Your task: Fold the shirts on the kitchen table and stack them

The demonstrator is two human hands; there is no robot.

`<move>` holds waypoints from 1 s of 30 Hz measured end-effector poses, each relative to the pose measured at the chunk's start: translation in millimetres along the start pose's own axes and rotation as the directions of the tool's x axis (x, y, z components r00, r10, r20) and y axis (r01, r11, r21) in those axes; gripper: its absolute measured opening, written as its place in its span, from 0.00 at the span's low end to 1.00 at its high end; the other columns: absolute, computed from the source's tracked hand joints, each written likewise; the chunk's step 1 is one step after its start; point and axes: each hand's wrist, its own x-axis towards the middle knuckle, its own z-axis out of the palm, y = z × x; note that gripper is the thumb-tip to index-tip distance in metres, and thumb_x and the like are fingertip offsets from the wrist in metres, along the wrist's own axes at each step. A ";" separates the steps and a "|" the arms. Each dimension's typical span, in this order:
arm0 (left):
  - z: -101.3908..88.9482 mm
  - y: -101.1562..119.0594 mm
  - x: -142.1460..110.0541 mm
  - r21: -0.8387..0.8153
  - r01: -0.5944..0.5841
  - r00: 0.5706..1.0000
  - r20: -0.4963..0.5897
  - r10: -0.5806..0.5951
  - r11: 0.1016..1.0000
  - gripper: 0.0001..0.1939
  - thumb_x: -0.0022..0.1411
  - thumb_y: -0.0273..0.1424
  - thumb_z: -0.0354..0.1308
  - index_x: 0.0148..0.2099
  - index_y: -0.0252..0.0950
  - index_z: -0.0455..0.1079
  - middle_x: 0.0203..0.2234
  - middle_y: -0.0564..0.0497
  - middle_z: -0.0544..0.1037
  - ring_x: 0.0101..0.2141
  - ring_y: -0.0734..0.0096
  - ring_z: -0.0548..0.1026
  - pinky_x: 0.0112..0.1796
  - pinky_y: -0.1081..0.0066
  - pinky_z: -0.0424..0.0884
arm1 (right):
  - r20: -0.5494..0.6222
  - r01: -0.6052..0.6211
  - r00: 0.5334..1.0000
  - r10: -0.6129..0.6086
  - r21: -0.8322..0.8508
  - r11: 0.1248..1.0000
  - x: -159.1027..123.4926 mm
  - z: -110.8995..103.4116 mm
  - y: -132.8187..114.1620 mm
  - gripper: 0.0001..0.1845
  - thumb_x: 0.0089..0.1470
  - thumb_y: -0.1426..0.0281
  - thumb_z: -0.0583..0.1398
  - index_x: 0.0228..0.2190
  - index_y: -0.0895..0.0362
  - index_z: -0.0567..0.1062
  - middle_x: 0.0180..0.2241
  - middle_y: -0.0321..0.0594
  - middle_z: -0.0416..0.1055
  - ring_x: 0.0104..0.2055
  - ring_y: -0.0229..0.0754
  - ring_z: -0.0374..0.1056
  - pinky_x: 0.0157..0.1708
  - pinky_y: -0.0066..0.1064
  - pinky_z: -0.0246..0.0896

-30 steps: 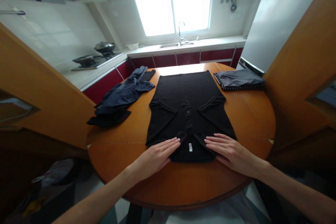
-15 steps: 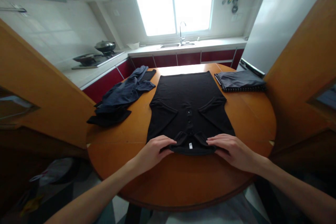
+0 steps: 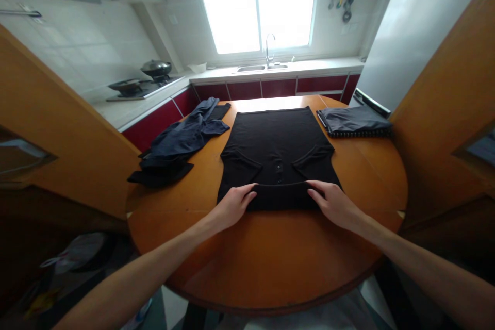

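A black polo shirt [image 3: 274,134] lies spread on the round wooden table [image 3: 270,263], its button placket facing up and its sleeves laid inward over the body. Its collar end is nearest me, and that edge is turned up and over toward the buttons. My left hand [image 3: 234,206] pinches the turned edge at its left end, thumb on the near side. At the right end, my right hand [image 3: 334,203] pinches the same edge. The collar and its white label are hidden beneath the turned cloth.
Left on the table sits a loose heap of dark blue and black clothes [image 3: 178,139]. A stack of folded grey and black clothes [image 3: 353,119] rests at the right. Behind are a counter with a sink [image 3: 251,68] and a stove [image 3: 145,87] with pans.
Both hands have moved away from me and raised the collar edge, turning it over toward the buttons. The white label and collar have gone out of sight.
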 end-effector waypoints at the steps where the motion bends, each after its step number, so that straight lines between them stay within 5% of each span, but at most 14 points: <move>1: 0.1 -1.0 2.2 0.008 -0.011 1.000 -0.003 0.012 1.000 0.17 0.74 0.35 0.49 0.54 0.35 0.76 0.44 0.48 0.83 0.42 0.62 0.80 0.44 0.68 0.74 | -0.003 -0.010 1.000 0.010 -0.037 0.999 2.3 1.5 0.0 0.19 0.66 0.66 0.55 0.52 0.56 0.79 0.50 0.47 0.79 0.51 0.52 0.76 0.51 0.42 0.70; 7: 5.0 -9.7 4.2 0.225 -0.006 0.997 -0.076 0.024 0.974 0.19 0.74 0.35 0.51 0.60 0.34 0.73 0.49 0.40 0.82 0.47 0.55 0.81 0.48 0.62 0.75 | -0.072 -0.108 0.994 0.084 -0.462 0.880 3.6 10.7 0.3 0.20 0.67 0.63 0.56 0.56 0.55 0.75 0.42 0.50 0.81 0.41 0.53 0.79 0.40 0.41 0.71; 11: 7.0 -6.7 -1.4 0.508 -0.017 0.989 -0.119 0.089 0.861 0.17 0.75 0.33 0.50 0.58 0.34 0.74 0.43 0.41 0.81 0.42 0.57 0.81 0.45 0.61 0.76 | -0.100 -0.037 0.995 -0.032 -0.619 0.785 -1.4 11.0 -2.9 0.15 0.67 0.64 0.56 0.49 0.56 0.78 0.41 0.50 0.79 0.41 0.53 0.76 0.39 0.41 0.70; 13: 7.6 1.1 -4.0 0.606 -0.086 0.968 -0.136 0.209 0.791 0.18 0.75 0.30 0.48 0.61 0.35 0.71 0.48 0.40 0.78 0.48 0.56 0.78 0.50 0.59 0.74 | -0.122 0.022 0.983 -0.137 -0.663 0.748 -4.2 10.3 -7.5 0.15 0.68 0.67 0.55 0.48 0.58 0.78 0.43 0.52 0.78 0.46 0.55 0.74 0.43 0.43 0.70; 16: 13.0 14.4 -5.5 0.637 -0.318 0.912 0.005 0.409 0.702 0.25 0.75 0.30 0.47 0.71 0.37 0.58 0.66 0.40 0.66 0.65 0.55 0.63 0.63 0.54 0.62 | -0.073 0.207 0.940 -0.332 -0.651 0.730 -8.0 12.9 -15.6 0.21 0.68 0.70 0.53 0.59 0.62 0.71 0.56 0.54 0.72 0.59 0.55 0.67 0.57 0.46 0.65; 19: 25.6 20.1 -4.1 0.578 -0.468 0.874 0.190 0.448 0.668 0.34 0.75 0.39 0.49 0.76 0.35 0.43 0.72 0.42 0.52 0.72 0.56 0.48 0.69 0.53 0.49 | 0.108 0.439 0.877 -0.469 -0.579 0.687 -11.1 21.3 -17.3 0.32 0.68 0.68 0.53 0.69 0.62 0.56 0.69 0.51 0.56 0.72 0.52 0.49 0.69 0.49 0.50; 23: 41.1 15.1 -1.5 0.527 -0.441 0.897 0.252 0.362 0.727 0.41 0.74 0.48 0.47 0.77 0.33 0.38 0.73 0.40 0.46 0.72 0.57 0.43 0.69 0.53 0.45 | 0.223 0.501 0.861 -0.457 -0.526 0.687 -13.8 31.9 -5.1 0.40 0.68 0.63 0.54 0.72 0.61 0.44 0.72 0.50 0.48 0.74 0.50 0.42 0.70 0.51 0.46; 30: 40.8 9.6 -8.3 0.572 -0.357 0.934 0.222 0.279 0.739 0.41 0.74 0.49 0.46 0.76 0.29 0.39 0.73 0.38 0.44 0.73 0.58 0.39 0.69 0.57 0.44 | 0.228 0.496 0.864 -0.448 -0.537 0.683 -17.5 28.3 10.9 0.42 0.68 0.59 0.54 0.73 0.59 0.41 0.72 0.50 0.47 0.74 0.52 0.43 0.70 0.52 0.45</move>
